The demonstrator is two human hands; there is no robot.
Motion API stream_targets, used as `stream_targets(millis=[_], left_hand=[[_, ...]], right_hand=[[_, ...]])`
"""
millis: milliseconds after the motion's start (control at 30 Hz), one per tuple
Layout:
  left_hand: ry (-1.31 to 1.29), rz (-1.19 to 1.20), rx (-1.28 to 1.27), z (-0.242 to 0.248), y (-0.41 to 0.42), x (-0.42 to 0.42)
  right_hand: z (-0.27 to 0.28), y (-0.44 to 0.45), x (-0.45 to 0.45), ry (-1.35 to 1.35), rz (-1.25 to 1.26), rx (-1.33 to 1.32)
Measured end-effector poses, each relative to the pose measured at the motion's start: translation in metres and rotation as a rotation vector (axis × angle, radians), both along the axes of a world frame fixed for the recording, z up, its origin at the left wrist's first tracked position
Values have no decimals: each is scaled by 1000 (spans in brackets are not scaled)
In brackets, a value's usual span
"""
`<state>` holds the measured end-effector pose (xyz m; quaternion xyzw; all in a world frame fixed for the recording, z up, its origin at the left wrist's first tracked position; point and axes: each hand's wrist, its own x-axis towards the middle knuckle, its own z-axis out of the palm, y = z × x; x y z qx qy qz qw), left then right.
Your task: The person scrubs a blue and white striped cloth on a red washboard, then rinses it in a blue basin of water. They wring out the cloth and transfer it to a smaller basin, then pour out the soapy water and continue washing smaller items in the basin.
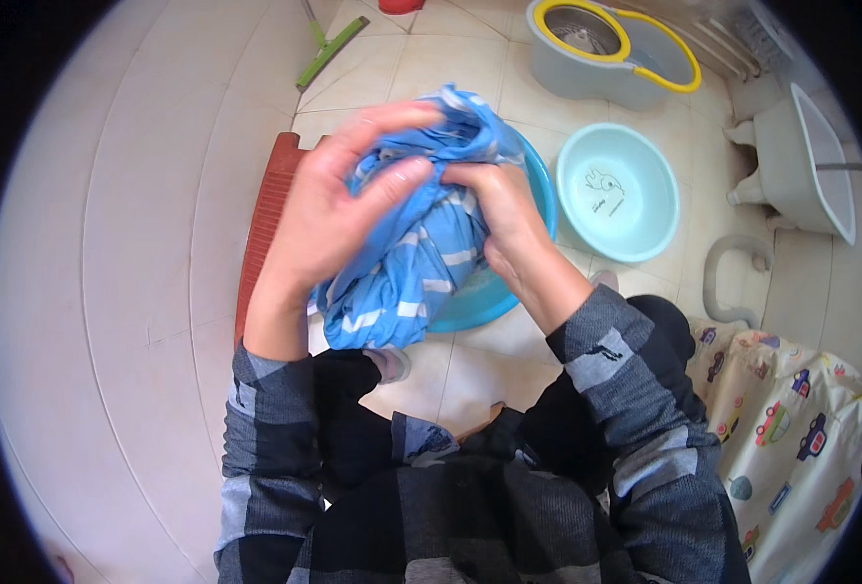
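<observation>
A bunched blue cloth with white stripes [409,270] is held up over a blue plastic basin [489,310], hiding most of it. My right hand [507,212] grips the cloth on its right side, the fingers partly hidden in the folds. My left hand [343,197] is at the cloth's upper left, slightly blurred, thumb and fingers spread apart; whether its hidden side grips the fabric cannot be told. A little water shows in the basin.
A brown-red ridged plastic board or stool [266,233] stands left of the basin. Right are a pale turquoise basin [618,193], a mop bucket with yellow rims [584,77], a grey hose [715,281] and a car-print cover [781,431]. A green squeegee [332,52] lies near the wall.
</observation>
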<state>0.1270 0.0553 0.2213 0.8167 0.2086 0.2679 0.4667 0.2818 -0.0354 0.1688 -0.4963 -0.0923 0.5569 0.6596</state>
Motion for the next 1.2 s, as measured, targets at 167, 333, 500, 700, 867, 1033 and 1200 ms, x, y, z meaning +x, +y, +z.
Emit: stream_targets(millis=[167,333,500,700,867,1033,1200], left_hand=[[194,594,-668,-34,32,-19],[-196,371,-1455,-97,22,-9],[-386,302,-1470,-101,7,-4],[-365,483,-1329,-73,0,7],[-331,569,-1178,-67,-4,11],[-396,532,-1102,-57,-9,12],[-463,532,-1049,-45,-11,14]], right_hand=[[-2,-4,3,-7,14,-7],[-2,-11,9,-90,172,-9],[6,-13,25,-247,351,-11],[1,-12,28,-258,451,25],[-12,-5,15,-82,210,-33],[-18,-1,12,-75,175,33],[-20,-2,21,-103,188,5]])
